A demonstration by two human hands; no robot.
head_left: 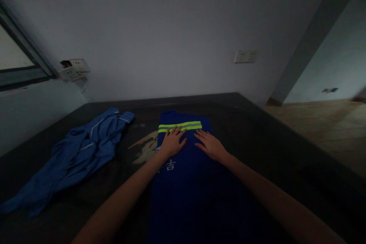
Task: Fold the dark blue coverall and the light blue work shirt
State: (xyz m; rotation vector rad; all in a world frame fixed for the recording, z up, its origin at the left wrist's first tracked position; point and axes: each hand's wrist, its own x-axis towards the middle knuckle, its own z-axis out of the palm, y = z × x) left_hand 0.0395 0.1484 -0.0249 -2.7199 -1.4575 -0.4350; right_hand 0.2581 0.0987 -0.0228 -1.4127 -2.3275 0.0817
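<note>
Table dark, garment flat, wall grey

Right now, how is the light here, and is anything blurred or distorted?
Head view: dim overall, foreground nearly lost in shadow; the reflective stripe on the dark blue garment glows bright; left hand and right hand look sharp; the pillar leans sideways.

Table holds 2 garments: flat garment (centre), crumpled garment to its left.

Open along bare tabletop right of dark blue garment; blocked at left by crumpled blue jacket; closed behind by wall.
</note>
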